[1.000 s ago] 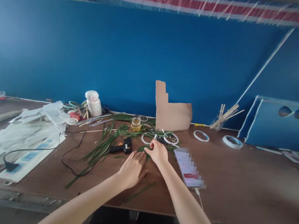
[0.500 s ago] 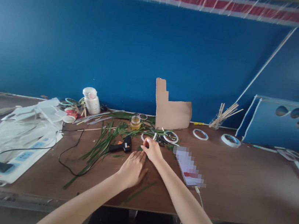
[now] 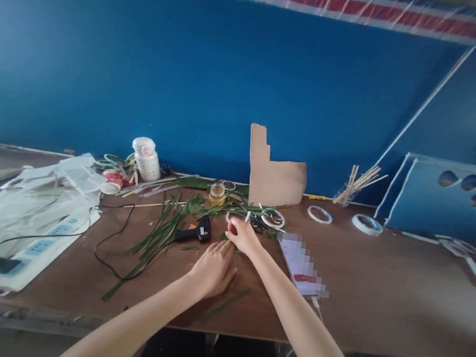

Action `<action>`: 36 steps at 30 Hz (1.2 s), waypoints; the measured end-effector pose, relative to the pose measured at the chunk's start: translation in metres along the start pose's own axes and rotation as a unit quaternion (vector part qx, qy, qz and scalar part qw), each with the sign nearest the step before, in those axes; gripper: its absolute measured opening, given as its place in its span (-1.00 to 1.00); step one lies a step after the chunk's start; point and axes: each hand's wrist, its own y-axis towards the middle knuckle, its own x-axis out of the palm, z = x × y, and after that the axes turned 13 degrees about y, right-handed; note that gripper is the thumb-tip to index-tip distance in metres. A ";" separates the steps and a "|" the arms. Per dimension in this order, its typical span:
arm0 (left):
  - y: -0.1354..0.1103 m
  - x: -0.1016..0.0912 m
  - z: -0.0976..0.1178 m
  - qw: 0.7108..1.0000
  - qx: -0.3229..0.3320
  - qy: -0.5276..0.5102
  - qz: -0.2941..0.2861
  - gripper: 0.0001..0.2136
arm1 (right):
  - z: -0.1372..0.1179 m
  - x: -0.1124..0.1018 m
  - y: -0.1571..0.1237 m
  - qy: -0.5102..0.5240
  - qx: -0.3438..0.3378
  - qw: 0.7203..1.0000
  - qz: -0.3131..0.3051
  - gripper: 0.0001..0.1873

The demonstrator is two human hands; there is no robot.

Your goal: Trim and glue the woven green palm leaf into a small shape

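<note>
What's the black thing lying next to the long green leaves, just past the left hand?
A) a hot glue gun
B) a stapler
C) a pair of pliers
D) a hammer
A. The black plastic hot glue gun shows a pistol-shaped grip and nozzle, lying on the brown wooden table beside the long green leaves, just beyond the left hand.

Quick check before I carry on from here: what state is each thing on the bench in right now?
Left hand: open, palm down.
Right hand: fingers curled, pinching.
Long green leaves: loose, spread out.
Glue gun: lying on its side.
Phone: lying flat, cable attached.
Cardboard cutout: upright against the wall.
</note>
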 end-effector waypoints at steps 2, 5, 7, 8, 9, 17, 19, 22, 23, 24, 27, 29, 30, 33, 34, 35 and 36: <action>0.000 0.000 0.000 1.000 0.004 0.006 0.000 -0.53 | 0.001 0.001 -0.002 0.004 -0.005 1.000 0.010 -0.91; 0.000 0.002 -0.002 1.000 0.011 0.016 -0.011 -0.53 | 0.003 0.003 -0.008 0.013 0.006 0.999 0.039 -0.94; 0.000 0.002 -0.005 0.999 0.016 0.020 -0.019 -0.53 | 0.004 0.002 -0.011 0.018 0.017 0.997 0.067 -0.95; 0.000 0.000 -0.007 0.999 0.021 0.021 -0.024 -0.54 | 0.004 0.001 -0.013 0.020 0.020 0.996 0.086 -0.95; 0.001 -0.001 -0.010 0.999 0.028 0.022 -0.029 -0.56 | 0.004 -0.001 -0.014 0.023 0.022 0.994 0.108 -0.94; 0.017 -0.012 -0.015 1.000 -0.017 0.009 -0.012 -0.77 | 0.004 -0.012 -0.014 0.046 0.010 0.983 0.176 -0.90; 0.022 -0.007 -0.009 0.999 -0.043 0.029 0.001 -0.74 | 0.004 -0.012 -0.014 0.052 0.007 0.984 0.172 -0.91; 0.022 0.005 -0.001 0.993 -0.075 0.086 0.013 -0.56 | 0.005 -0.012 -0.014 0.058 0.020 0.983 0.175 -0.90; 0.021 0.009 0.001 0.991 -0.084 0.106 0.013 -0.50 | 0.006 -0.012 -0.014 0.059 0.026 0.982 0.177 -0.90; 0.019 0.012 0.002 0.988 -0.092 0.123 0.014 -0.46 | 0.006 -0.012 -0.014 0.060 0.031 0.982 0.178 -0.90; 0.014 0.019 0.002 0.984 -0.095 0.150 0.016 -0.42 | 0.008 -0.011 -0.014 0.065 0.038 0.982 0.175 -0.90; 0.012 0.020 0.000 0.984 -0.090 0.153 0.014 -0.41 | 0.008 -0.009 -0.014 0.066 0.038 0.982 0.175 -0.90; 0.012 0.021 -0.002 0.984 -0.088 0.152 0.012 -0.41 | 0.008 -0.009 -0.014 0.066 0.038 0.982 0.175 -0.90; 0.013 0.021 -0.005 0.986 -0.086 0.143 0.006 -0.42 | 0.007 -0.008 -0.015 0.066 0.038 0.982 0.173 -0.89; 0.013 0.021 -0.006 0.987 -0.086 0.139 0.004 -0.42 | 0.007 -0.008 -0.015 0.065 0.037 0.982 0.171 -0.89; 0.013 0.020 -0.007 0.987 -0.084 0.134 0.003 -0.43 | 0.007 -0.009 -0.015 0.064 0.038 0.983 0.170 -0.89; 0.012 0.019 -0.009 0.989 -0.080 0.127 0.002 -0.45 | 0.007 -0.009 -0.015 0.061 0.039 0.983 0.168 -0.89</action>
